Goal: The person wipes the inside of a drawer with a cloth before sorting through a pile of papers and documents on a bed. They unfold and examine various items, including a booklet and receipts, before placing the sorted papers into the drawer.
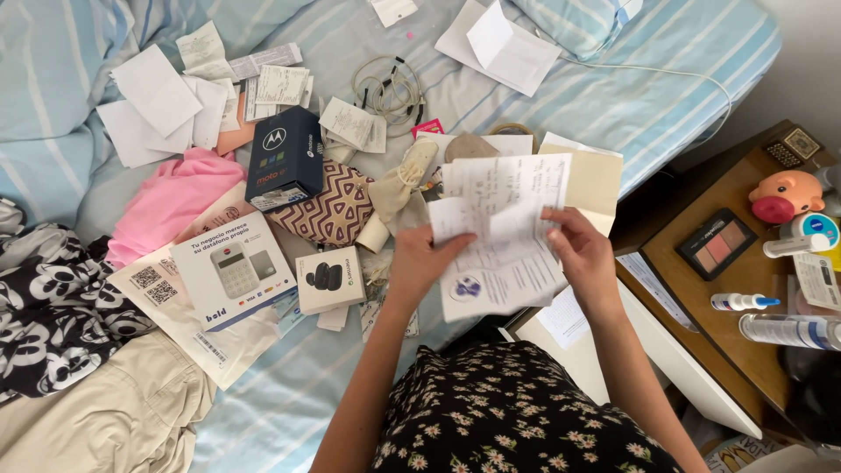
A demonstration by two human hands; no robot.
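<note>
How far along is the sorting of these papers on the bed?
Done: little shows as sorted; no tidy stack is visible. In hand: the left hand and right hand hold a sheaf of white printed paper sheets. Left: loose white receipts and slips lie scattered over the blue striped bedsheet, beside a dark blue cardboard phone box.

A dark phone box point(285, 158), pink cloth point(171, 200) and coiled cable point(390, 88) lie on the striped bed point(666, 79)

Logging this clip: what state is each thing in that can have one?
left hand: gripping the paper sheets
right hand: gripping the same sheets
paper sheets: unfolded, held above the bed
dark phone box: closed
small white box: closed
makeup palette: open
cable: coiled
</note>
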